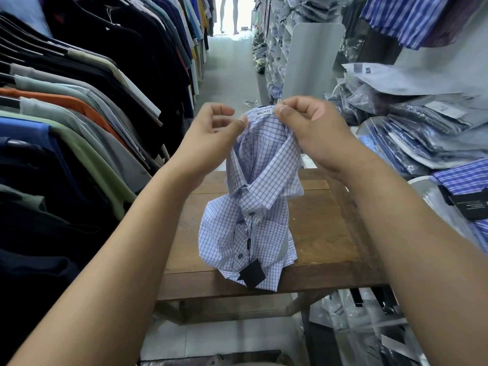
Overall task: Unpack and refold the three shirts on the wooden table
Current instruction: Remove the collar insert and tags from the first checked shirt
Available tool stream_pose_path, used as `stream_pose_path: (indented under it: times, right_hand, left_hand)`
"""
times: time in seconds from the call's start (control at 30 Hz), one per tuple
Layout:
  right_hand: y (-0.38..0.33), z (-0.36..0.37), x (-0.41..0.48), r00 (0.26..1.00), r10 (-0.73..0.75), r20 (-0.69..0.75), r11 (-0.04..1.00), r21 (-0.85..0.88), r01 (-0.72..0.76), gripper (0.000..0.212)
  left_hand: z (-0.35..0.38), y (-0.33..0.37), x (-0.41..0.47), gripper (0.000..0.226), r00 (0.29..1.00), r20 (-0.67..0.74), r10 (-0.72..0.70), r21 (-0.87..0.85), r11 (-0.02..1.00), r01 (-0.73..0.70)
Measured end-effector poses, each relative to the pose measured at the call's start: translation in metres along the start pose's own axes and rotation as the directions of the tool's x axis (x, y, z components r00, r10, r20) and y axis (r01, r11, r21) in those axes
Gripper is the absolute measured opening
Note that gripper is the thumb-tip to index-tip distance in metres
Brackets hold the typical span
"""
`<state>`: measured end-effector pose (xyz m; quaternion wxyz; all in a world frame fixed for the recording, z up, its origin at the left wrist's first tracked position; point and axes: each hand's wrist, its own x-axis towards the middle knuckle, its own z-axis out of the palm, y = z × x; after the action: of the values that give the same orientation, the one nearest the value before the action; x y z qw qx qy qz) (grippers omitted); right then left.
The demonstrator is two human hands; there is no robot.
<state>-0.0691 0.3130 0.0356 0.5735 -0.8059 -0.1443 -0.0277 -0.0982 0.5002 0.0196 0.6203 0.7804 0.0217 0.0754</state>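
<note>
A white shirt with a blue check (pixel 260 207) hangs by its collar above the wooden table (pixel 327 233), its lower part bunched on the tabletop. My left hand (pixel 211 136) pinches the left end of the collar. My right hand (pixel 309 128) pinches the right end, beside a white "REGULAR FIT" label. A black price tag (pixel 252 273) dangles on a cord from the button placket near the table's front edge. No other shirt lies on the table.
A rail of hanging T-shirts (pixel 79 114) lines the left side. Stacks of bagged shirts (pixel 422 133) fill shelves on the right, and more plastic bags (pixel 356 313) lie on the floor under the table. A narrow aisle (pixel 229 64) runs ahead.
</note>
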Motion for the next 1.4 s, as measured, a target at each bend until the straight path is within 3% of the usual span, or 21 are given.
stream_pose_path:
  times: [0.17, 0.3, 0.37, 0.47, 0.57, 0.67, 0.83, 1.0, 1.07, 1.13, 1.17, 1.2, 1.23, 1.3, 1.33, 1.4]
  right_hand:
    - [0.000, 0.000, 0.003, 0.997, -0.005, -0.077, 1.000, 0.007, 0.005, 0.016]
    - [0.002, 0.000, 0.006, 0.994, -0.028, -0.104, 0.998, -0.054, 0.023, 0.016]
    - [0.005, -0.001, 0.006, 0.992, -0.045, -0.114, 0.996, -0.077, 0.037, 0.014]
    - [0.009, -0.003, 0.005, 0.987, -0.078, -0.140, 0.993, -0.100, 0.064, 0.005]
    - [0.012, -0.008, 0.004, 0.989, -0.083, -0.123, 0.986, -0.155, 0.064, 0.017]
    - [0.013, -0.013, 0.006, 0.978, -0.157, -0.135, 0.933, -0.345, 0.102, 0.025]
    - [0.008, -0.014, 0.007, 0.930, -0.263, -0.255, 0.897, -0.420, 0.139, 0.021]
    - [0.015, 0.000, 0.003, 0.936, -0.275, -0.220, 0.900, -0.402, 0.169, 0.015]
    - [0.021, 0.007, -0.002, 0.861, -0.423, -0.282, 0.826, -0.510, 0.239, 0.017]
    - [0.027, 0.012, -0.007, 0.675, -0.681, -0.283, 0.664, -0.629, 0.406, 0.017]
    - [0.029, 0.015, -0.010, 0.637, -0.742, -0.211, 0.600, -0.633, 0.490, 0.018]
    - [0.034, 0.021, -0.013, 0.668, -0.738, -0.099, 0.577, -0.605, 0.549, 0.019]
    - [0.040, 0.027, -0.015, 0.745, -0.666, 0.032, 0.597, -0.577, 0.558, 0.020]
    - [0.054, 0.037, -0.017, 0.925, -0.284, 0.252, 0.690, -0.616, 0.380, 0.022]
    - [0.063, 0.041, -0.018, 0.947, -0.024, 0.321, 0.702, -0.669, 0.245, 0.022]
    - [0.083, 0.049, -0.021, 0.853, 0.339, 0.396, 0.678, -0.732, 0.070, 0.028]
  left_hand:
    - [0.005, -0.021, -0.007, 0.094, 0.964, 0.133, -0.229, 0.153, 0.966, 0.209]
    - [0.012, -0.026, -0.009, 0.055, 0.949, 0.256, -0.183, 0.072, 0.983, 0.170]
    - [0.013, -0.025, -0.005, 0.038, 0.970, 0.199, -0.141, -0.044, 0.987, 0.153]
    - [0.012, -0.020, 0.002, 0.031, 0.990, 0.091, -0.104, -0.099, 0.989, 0.113]
    - [0.010, -0.013, 0.005, 0.033, 1.000, 0.028, -0.005, 0.009, 1.000, 0.004]
    - [0.003, -0.008, 0.008, 0.028, 0.994, 0.011, 0.105, 0.213, 0.971, -0.105]
    - [0.001, -0.002, 0.014, 0.019, 0.968, -0.086, 0.237, 0.462, 0.870, -0.171]
    - [0.008, 0.003, 0.017, 0.021, 0.973, -0.157, 0.171, 0.394, 0.914, -0.097]
    - [0.011, 0.002, 0.021, 0.023, 0.976, -0.182, 0.120, 0.331, 0.942, -0.054]
    - [0.013, 0.003, 0.025, 0.024, 0.975, -0.208, 0.073, 0.307, 0.952, -0.006]
    - [0.013, 0.004, 0.027, 0.024, 0.974, -0.219, 0.059, 0.300, 0.954, 0.009]
    - [0.014, 0.005, 0.028, 0.025, 0.974, -0.222, 0.048, 0.293, 0.956, 0.019]
    - [0.014, 0.006, 0.029, 0.027, 0.975, -0.221, 0.035, 0.284, 0.958, 0.030]
    - [0.015, 0.010, 0.032, 0.029, 0.977, -0.213, 0.014, 0.267, 0.963, 0.044]
    - [0.016, 0.012, 0.032, 0.028, 0.978, -0.209, 0.008, 0.260, 0.965, 0.048]
    - [0.019, 0.018, 0.032, 0.023, 0.982, -0.191, -0.006, 0.227, 0.973, 0.050]
